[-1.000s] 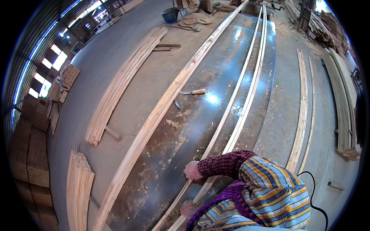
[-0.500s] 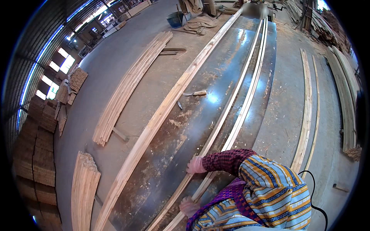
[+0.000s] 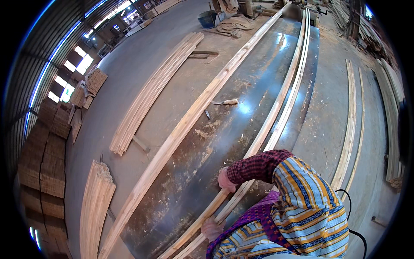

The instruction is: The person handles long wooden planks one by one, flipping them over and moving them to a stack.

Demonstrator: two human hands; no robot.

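Note:
Over a long dark table (image 3: pixel 189 181) my body leans in from the lower right. My right hand (image 3: pixel 227 180), below a dark checked sleeve, closes round the edge of a long wooden strip (image 3: pixel 274 113). Lower down, my left hand (image 3: pixel 211 228) grips the same strip near its close end, its fingers partly hidden. A narrower pale wooden strip (image 3: pixel 286 115) lies alongside to the right, passing under my right forearm. A hooked tool with a wooden handle (image 3: pixel 230 102) and a small metal piece (image 3: pixel 208 115) rest on the table.
A long board (image 3: pixel 181 131) runs along the table's left edge. Stacked strips (image 3: pixel 157 90) and a bundle (image 3: pixel 97 203) stand left of it. More strips (image 3: pixel 350 125) and a black cable (image 3: pixel 351 211) lie on the right. A blue bucket (image 3: pixel 208 19) stands at the far end.
The strip under my hands has turned and now shows a broader face. My right hand has shifted slightly and bent round its edge. The whole view has swung a little left.

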